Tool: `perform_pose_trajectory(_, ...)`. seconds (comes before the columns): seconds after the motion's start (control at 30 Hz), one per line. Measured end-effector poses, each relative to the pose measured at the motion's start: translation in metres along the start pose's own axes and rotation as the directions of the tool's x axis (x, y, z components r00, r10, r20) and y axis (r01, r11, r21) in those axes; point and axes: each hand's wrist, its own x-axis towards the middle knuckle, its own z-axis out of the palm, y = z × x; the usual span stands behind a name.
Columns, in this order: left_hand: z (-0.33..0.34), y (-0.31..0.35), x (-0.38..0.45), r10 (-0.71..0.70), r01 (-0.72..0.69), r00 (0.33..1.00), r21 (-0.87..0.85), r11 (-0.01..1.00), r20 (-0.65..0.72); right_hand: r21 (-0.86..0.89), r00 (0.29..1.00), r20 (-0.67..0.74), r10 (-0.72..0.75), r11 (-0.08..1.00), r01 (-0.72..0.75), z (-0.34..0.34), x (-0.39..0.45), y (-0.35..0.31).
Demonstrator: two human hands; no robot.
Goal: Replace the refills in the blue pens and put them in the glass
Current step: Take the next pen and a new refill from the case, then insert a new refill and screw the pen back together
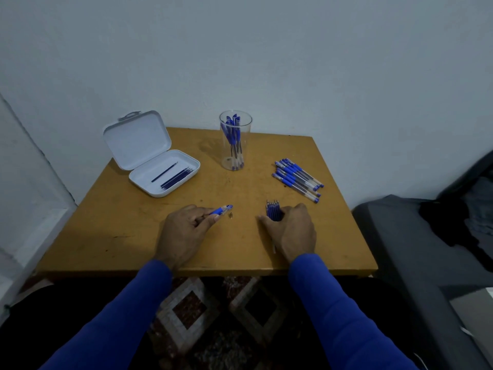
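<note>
Two hands on table point(133, 231): left hand point(184, 231) pinching blue pen point(221, 210); right hand point(289, 231) curled round refill bundle point(273, 211), apparently. Glass point(235, 141) at rear, holding pens.

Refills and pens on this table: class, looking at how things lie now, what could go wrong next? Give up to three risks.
1. The right hand grips a whole bundle of refills; drawing one out could scatter the rest.
2. The glass is tall, narrow and holds leaning pens; a knock while adding another might tip it.
3. The loose pens lie near the table edge and could roll off.
</note>
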Motion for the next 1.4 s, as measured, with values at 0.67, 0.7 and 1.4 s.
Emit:
perform_pose_trajectory(0.67, -0.001, -0.001, 0.000, 0.007, -0.007, 1.000, -0.011, 1.000, 0.008, 0.020, 1.000, -0.008, -0.012, 1.000, 0.013, -0.002, -0.002, 0.000)
perform_pose_trajectory(0.7, 0.000, -0.001, 0.000, 0.008, -0.008, 1.000, -0.010, 1.000, 0.010, 0.025, 1.000, -0.011, -0.013, 1.000, 0.014, -0.002, -0.002, 0.000)
perform_pose_trajectory(1.4, -0.027, -0.011, 0.019, -0.025, 0.018, 0.996, -0.073, 0.997, -0.089, -0.068, 0.927, 0.028, -0.375, 0.924, 0.376, 0.009, 0.008, -0.077)
